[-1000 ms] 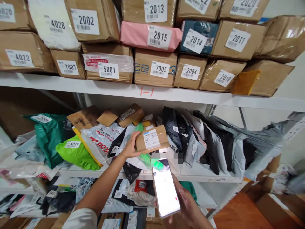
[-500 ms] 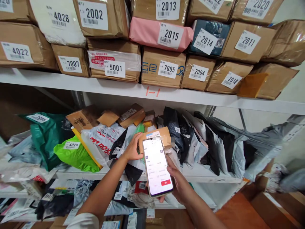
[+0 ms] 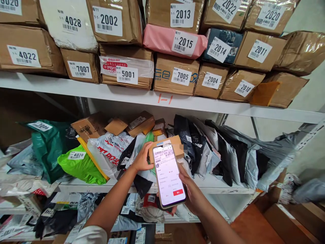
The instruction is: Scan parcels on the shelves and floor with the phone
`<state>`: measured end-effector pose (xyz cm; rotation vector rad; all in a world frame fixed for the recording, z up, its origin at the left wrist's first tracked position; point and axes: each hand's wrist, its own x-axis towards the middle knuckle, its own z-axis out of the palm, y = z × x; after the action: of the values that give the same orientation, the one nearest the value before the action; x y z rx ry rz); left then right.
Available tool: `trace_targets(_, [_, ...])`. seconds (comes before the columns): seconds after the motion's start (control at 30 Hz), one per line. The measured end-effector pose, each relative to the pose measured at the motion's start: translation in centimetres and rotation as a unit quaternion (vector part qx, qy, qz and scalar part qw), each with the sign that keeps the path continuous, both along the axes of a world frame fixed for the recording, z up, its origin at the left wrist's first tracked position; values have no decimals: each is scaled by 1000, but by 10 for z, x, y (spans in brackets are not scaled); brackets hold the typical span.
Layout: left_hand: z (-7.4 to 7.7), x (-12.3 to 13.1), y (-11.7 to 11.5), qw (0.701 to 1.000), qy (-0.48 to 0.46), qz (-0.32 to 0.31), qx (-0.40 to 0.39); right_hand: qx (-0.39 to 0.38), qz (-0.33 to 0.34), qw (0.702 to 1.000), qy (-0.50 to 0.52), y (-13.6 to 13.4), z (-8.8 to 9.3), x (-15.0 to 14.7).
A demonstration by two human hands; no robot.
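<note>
My right hand (image 3: pixel 189 189) is closed round a smartphone (image 3: pixel 169 183), its bright screen facing me. A barcode label shows in the upper part of the screen and a red button in the lower part. Behind the phone's top, my left hand (image 3: pixel 143 157) grips the left end of a small cardboard box (image 3: pixel 175 142). The phone covers most of the box's near face, so its label is largely hidden. Just left of my left hand lies a black bag (image 3: pixel 127 154) with a white label. Dark parcel bags (image 3: pixel 185 135) stand to the right of the box.
An upper shelf (image 3: pixel 142 93) holds several labelled cartons and a pink parcel (image 3: pixel 175 42). On the middle shelf lie a lime-green bag (image 3: pixel 82 166), a teal bag (image 3: pixel 49 149) and upright grey mailers (image 3: pixel 252 166). More parcels fill the shelf below. Cartons (image 3: pixel 286 223) stand at the lower right.
The phone's screen has gained a barcode label image in its upper part. The view has shifted slightly. Both hands keep their holds.
</note>
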<state>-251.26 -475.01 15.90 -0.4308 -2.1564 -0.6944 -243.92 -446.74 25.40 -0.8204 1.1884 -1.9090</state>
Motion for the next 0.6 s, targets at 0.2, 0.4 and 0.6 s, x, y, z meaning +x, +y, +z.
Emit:
trace_targets(0.2, [0,-1,0,1000,-10,10,3,0,-8,1000,-9,2,-1,0])
trace_targets(0.4, [5,2,2,1000,20,-19,1,30,-5,997,73,5,-3,-1])
trace_targets(0.6, [3,0,1,999,32,-20,-5,50,-7,992,115,5,-2,0])
